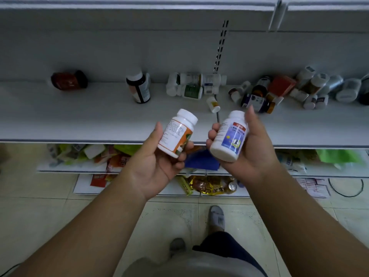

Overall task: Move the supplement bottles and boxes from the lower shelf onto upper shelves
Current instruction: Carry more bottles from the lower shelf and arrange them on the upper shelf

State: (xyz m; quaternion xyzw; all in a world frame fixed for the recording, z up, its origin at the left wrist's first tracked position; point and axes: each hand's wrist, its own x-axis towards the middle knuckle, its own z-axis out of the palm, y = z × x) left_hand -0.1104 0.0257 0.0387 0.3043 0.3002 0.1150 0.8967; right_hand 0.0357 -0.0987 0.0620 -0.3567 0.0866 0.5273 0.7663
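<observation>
My left hand (157,166) grips a white bottle with an orange and green label (176,132), tilted, cap pointing up and right. My right hand (253,148) grips a white bottle with a blue and red label (229,136), cap up. Both bottles hang just in front of the white shelf (79,116). On that shelf lie a red-brown jar (68,80) on its side, a dark bottle (138,87) standing, a cluster of white bottles (191,85), a small white bottle (213,104) and a heap of mixed bottles and a red box (279,90) at the right.
Another white shelf (139,5) runs across the top. Lower shelves hold colourful packets (103,156), a blue box (199,160) and gold-wrapped snacks (207,185). A slotted upright (220,47) splits the back panel. Tiled floor, my feet and a black cable loop (345,186) lie below.
</observation>
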